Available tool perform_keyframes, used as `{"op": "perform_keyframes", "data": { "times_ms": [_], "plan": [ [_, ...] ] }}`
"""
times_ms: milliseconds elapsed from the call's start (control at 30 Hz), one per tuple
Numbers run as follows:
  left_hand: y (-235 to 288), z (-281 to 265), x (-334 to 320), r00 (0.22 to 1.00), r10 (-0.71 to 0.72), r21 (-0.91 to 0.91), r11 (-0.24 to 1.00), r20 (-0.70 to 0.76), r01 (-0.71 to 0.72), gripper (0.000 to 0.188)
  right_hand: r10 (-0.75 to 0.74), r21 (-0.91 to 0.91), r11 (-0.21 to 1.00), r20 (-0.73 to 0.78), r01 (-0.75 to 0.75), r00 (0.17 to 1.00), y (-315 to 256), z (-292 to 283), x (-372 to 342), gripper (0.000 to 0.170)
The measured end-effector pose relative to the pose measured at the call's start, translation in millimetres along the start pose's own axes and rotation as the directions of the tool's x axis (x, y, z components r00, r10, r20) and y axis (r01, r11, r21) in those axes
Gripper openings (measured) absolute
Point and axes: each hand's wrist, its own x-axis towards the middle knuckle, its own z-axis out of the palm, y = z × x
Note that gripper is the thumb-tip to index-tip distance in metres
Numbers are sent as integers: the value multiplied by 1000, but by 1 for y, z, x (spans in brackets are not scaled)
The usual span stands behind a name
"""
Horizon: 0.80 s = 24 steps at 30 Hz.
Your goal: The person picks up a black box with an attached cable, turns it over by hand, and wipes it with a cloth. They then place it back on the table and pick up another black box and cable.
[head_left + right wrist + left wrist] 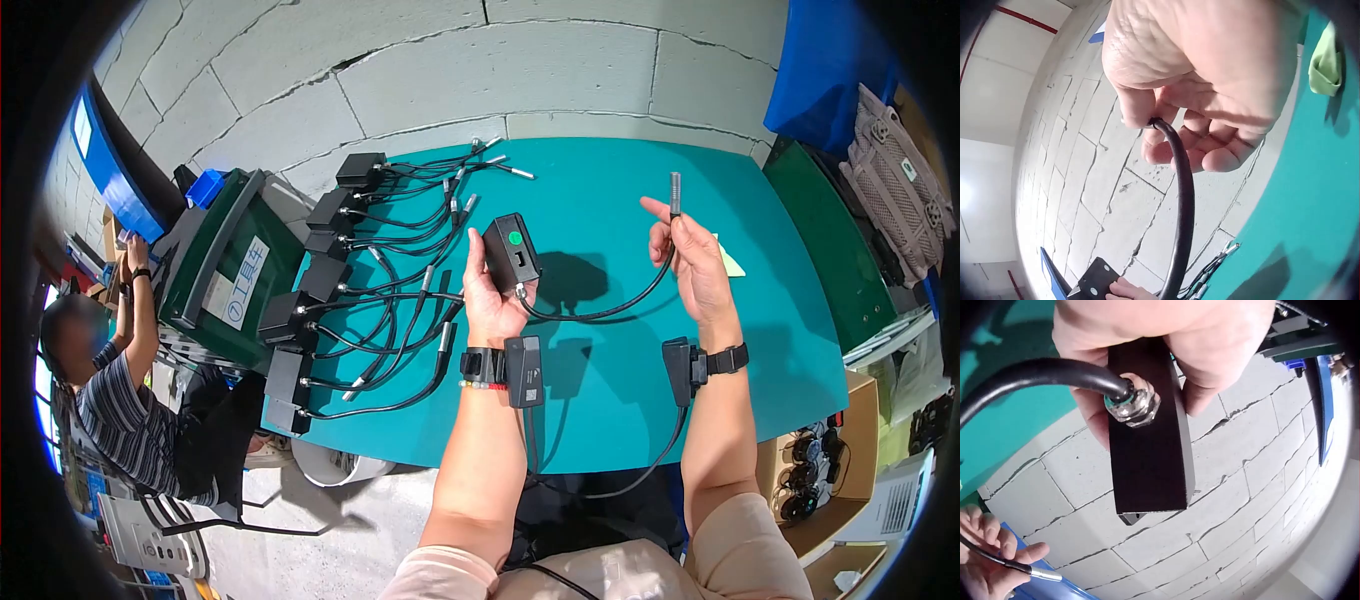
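My left hand [492, 308] grips a small black box [507, 256] above the green table. A green round sticker and a rectangular port show on the side turned toward the head camera. In the left wrist view, thumb and fingers lie on opposite sides of the box, and a metal cable gland [1138, 407] sits on its end. From that gland a black cable [600, 316] curves across to my right hand [703, 268]. There, thumb and index finger pinch the cable just below its ribbed silver metal tip [675, 188], which points up; the other fingers are loosely bent.
Several similar black boxes [325, 278] with tangled cables line the left side of the green table [610, 420]. Beyond them are a green tool cart [235, 265] and a seated person [135, 400]. A yellow-green piece [1325, 65] lies by my right hand. A cardboard box [855, 460] stands lower right.
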Motion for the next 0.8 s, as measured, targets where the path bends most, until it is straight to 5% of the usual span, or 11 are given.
{"op": "perform_keyframes", "data": {
  "times_ms": [167,233,367,433,500,633,800],
  "plan": [
    [-4,7,-1,992,54,46,998,-115,-49,29,6,11,1000,-37,-6,999,2,-4,1,43],
    [-5,-1,3,994,95,185,979,-55,-84,26,-1,27,1000,-79,3,997,6,-4,2,43],
    [-2,-23,10,997,62,156,985,46,-68,23,-12,47,999,-97,17,995,13,-16,5,40],
    [-9,8,-6,994,75,178,980,83,-88,22,-15,39,999,-90,19,996,15,-17,5,39],
    [-9,12,-13,952,0,123,992,308,-40,28,-13,37,999,-79,16,997,17,-17,5,38],
    [-5,9,-18,897,-150,230,972,416,56,56,7,-37,999,-35,-8,999,17,-15,4,35],
    [-7,16,-19,879,-177,338,941,442,20,45,-7,-41,999,-49,5,999,14,-13,3,35]
  ]
}}
